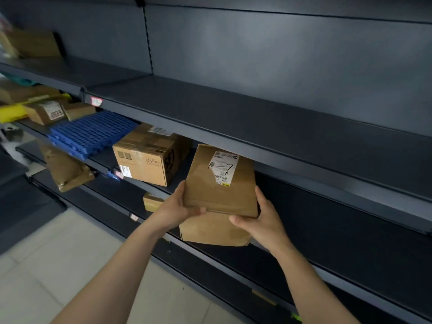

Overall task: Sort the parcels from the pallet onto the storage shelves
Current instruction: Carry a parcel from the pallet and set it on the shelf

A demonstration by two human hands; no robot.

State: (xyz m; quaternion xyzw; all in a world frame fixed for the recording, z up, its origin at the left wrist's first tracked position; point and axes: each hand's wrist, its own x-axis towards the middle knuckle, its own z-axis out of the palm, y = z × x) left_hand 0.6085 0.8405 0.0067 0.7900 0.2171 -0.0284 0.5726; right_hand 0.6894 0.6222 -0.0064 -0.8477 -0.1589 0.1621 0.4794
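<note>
A flat brown parcel (217,183) with a white shipping label marked "7" is held at its near corners by both hands. My left hand (181,210) grips its left corner and my right hand (261,220) its right corner. The far end of the parcel reaches under the upper shelf (257,127), above the middle shelf (327,230). A second brown parcel (212,231) shows beneath it, between my hands; whether it rests on the shelf edge or is carried with the first I cannot tell.
A cardboard box (149,157) sits on the middle shelf to the left, beside blue plastic grids (91,133). Further left lie several brown parcels (46,111) and a yellow bag (11,113). A padded brown bag (65,169) hangs lower left. Pale floor tiles (58,265) are below.
</note>
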